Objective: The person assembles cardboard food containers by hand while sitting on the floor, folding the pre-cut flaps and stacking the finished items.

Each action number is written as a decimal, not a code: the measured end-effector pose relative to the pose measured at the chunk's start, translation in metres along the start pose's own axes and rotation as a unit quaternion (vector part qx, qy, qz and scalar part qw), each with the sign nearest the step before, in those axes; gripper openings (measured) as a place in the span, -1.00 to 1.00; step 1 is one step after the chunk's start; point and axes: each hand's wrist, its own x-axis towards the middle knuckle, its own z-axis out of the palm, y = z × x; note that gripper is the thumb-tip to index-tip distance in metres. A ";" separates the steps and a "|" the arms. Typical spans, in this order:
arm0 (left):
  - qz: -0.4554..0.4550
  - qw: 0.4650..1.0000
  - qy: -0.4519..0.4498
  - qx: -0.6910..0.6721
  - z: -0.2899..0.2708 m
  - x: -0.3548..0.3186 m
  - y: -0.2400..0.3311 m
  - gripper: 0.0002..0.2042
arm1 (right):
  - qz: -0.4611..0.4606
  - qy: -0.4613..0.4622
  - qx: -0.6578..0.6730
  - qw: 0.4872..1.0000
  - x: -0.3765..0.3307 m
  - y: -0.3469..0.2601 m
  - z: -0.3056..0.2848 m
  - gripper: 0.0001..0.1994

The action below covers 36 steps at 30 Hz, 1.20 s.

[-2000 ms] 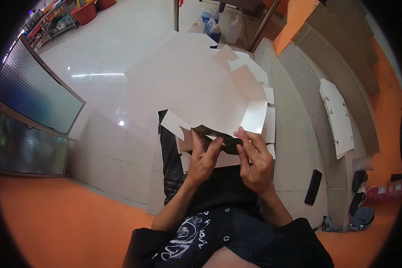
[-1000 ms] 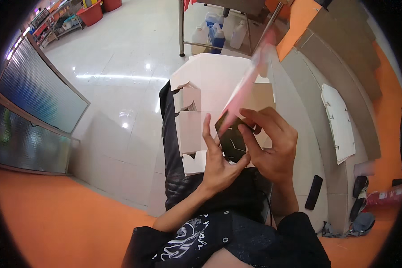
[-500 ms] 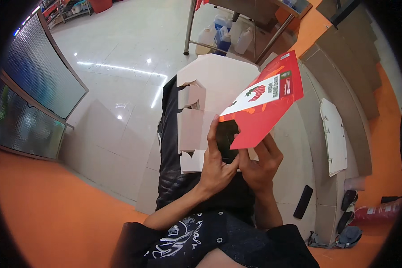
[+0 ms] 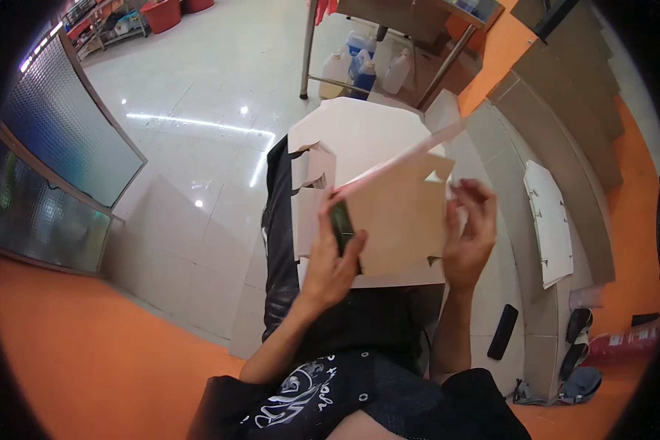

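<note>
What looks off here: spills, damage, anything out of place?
No spill or damage stands out. Slightly odd: a black phone-like slab lies loose on the pale tiles to the right, away from the carton in the left hand, where it might get stepped on.

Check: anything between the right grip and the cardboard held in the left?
Nothing visible. The left grip holds the cardboard at its dark left side; the right grip is at the opposite edge, no object between. Blur hides whether they touch.

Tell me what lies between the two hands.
In the head view, the box's tan panel lies between the left hand and the right hand.
</note>
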 end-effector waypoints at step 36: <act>0.094 0.944 -0.101 0.301 0.060 -0.012 -0.002 -0.57 | 0.200 -0.130 0.039 0.970 -0.033 0.019 -0.011 -0.86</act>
